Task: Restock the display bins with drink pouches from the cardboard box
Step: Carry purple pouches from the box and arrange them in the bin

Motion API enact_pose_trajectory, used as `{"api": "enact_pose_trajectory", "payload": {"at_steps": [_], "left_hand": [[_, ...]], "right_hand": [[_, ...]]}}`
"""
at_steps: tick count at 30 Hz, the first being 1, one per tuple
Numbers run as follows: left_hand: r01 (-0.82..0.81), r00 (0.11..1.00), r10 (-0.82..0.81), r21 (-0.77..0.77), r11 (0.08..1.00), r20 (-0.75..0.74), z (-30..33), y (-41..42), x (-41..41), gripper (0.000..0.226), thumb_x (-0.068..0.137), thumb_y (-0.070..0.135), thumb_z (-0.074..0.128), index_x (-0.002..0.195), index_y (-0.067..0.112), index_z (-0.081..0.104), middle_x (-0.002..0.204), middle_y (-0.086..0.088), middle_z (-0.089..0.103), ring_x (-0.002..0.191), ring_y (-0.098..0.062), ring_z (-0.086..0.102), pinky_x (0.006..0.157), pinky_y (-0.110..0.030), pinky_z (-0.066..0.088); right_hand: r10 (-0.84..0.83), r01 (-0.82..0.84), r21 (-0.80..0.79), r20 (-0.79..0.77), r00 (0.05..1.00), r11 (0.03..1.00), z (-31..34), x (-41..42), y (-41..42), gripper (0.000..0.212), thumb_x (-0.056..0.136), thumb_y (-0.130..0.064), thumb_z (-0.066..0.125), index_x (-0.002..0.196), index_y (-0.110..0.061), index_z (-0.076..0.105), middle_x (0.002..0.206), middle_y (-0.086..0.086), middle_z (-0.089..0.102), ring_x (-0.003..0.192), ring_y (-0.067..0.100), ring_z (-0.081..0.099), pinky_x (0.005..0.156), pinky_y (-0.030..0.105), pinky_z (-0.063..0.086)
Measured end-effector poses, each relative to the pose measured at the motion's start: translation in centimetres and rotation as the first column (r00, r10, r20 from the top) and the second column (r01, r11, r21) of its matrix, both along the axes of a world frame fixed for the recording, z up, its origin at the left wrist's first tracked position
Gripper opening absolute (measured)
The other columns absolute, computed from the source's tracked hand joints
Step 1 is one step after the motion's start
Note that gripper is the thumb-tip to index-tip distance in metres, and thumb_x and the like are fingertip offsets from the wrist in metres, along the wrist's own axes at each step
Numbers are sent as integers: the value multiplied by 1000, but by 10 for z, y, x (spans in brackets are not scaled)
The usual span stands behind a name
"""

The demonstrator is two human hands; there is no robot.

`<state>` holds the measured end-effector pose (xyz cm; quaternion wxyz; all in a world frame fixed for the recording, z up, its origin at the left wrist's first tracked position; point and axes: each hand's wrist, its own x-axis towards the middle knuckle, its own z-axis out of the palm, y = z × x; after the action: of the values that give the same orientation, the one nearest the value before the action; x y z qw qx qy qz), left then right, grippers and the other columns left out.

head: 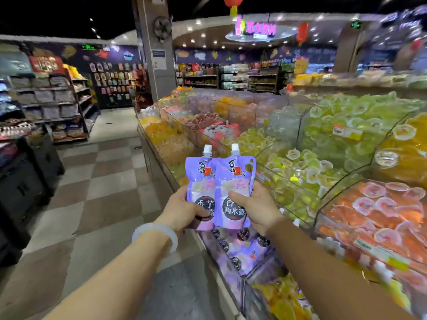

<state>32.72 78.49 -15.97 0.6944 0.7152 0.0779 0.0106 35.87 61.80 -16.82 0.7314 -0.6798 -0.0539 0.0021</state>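
Two purple drink pouches with white caps stand upright side by side in front of me. My left hand [184,210] grips the bottom of the left pouch [200,179]. The right pouch [234,179] is held at its lower right edge by my right hand [258,207]. Directly below them is a clear-walled display bin [233,277] with several more purple pouches [242,248] lying in it. The cardboard box is not in view.
The display counter runs from near right to far centre, with clear bins of green [300,172], orange [379,209] and yellow [286,299] jelly cups. A checkered aisle floor [99,185] lies left, with shelving [50,105], dark crates [20,185] and a pillar [157,56] beyond.
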Motion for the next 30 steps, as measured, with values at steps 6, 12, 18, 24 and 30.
{"api": "enact_pose_trajectory", "payload": {"at_steps": [6, 12, 18, 24, 30], "left_hand": [[213, 977, -213, -11, 977, -2, -13, -12, 75, 49, 69, -23, 61, 107, 8, 58, 82, -14, 64, 60, -21, 56, 53, -24, 44], [303, 950, -308, -95, 948, -43, -43, -32, 143, 53, 64, -21, 60, 108, 7, 60, 84, -13, 63, 62, -24, 61, 50, -40, 54], [354, 916, -362, -75, 932, -173, -93, -50, 189, 54, 41, -9, 67, 91, 13, 61, 85, -17, 65, 79, -34, 61, 64, -45, 54], [523, 804, -501, -19, 852, -321, -147, -70, 199, 46, 51, -8, 65, 89, 12, 48, 77, -3, 45, 72, -21, 48, 51, -19, 41], [572, 755, -544, -38, 820, -367, -179, -78, 211, 46, 59, -19, 58, 98, 7, 55, 58, -4, 31, 56, -19, 29, 36, -13, 28]], "right_hand": [[-190, 190, -87, 3, 982, 978, -6, 42, -10, 22, 86, -2, 61, 83, -23, 58, 80, -2, 63, 73, 17, 58, 63, 29, 48], [-365, 362, -41, -80, 928, 931, -37, 96, -27, 18, 86, -10, 63, 102, -3, 59, 85, 12, 61, 66, 19, 59, 40, 20, 42], [-491, 498, 4, -164, 856, 867, -87, 110, -26, 40, 67, -37, 66, 99, -12, 61, 90, 9, 62, 81, 21, 54, 63, 30, 47], [-731, 751, -87, -324, 601, 655, -140, 93, -28, 11, 90, -1, 55, 98, -7, 50, 70, 5, 50, 57, 17, 47, 46, 19, 43], [-885, 887, -237, -356, 301, 397, -170, 91, -6, 22, 88, 3, 57, 79, -14, 46, 71, 4, 50, 60, 13, 46, 56, 25, 36]]}}
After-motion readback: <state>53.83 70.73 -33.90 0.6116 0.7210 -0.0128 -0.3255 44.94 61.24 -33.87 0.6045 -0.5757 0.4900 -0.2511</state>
